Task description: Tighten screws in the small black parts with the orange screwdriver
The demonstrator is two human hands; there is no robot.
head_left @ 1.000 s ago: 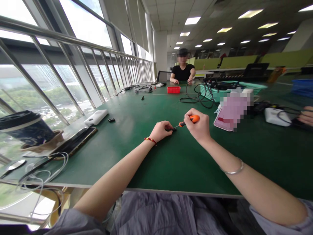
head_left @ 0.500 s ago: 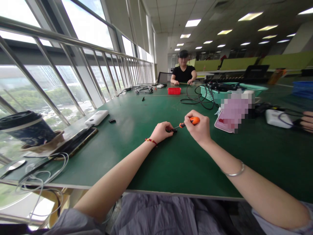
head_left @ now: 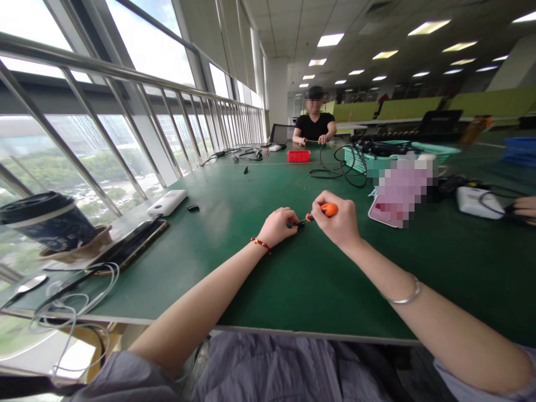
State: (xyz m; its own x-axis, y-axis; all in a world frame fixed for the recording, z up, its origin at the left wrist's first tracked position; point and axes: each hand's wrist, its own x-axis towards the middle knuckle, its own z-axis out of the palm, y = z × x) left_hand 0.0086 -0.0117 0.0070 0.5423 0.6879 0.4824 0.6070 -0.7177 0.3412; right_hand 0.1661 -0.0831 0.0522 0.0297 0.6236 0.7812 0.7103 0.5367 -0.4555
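Observation:
My right hand is closed round a small screwdriver with an orange handle, its shaft slanting down to the left. My left hand is closed on a small black part that rests on the green table. The screwdriver's tip meets that part between my two hands. A red bead bracelet sits on my left wrist and a silver bangle on my right forearm.
At the left lie a white power bank, a small black piece, a phone, a tilted coffee cup and white cables. A pink blurred object, a teal basket, black cables and a red box lie beyond. A person sits at the far end; another hand shows at right.
My right hand and the screwdriver have shifted slightly left and closer to my left hand. The view has drifted a little.

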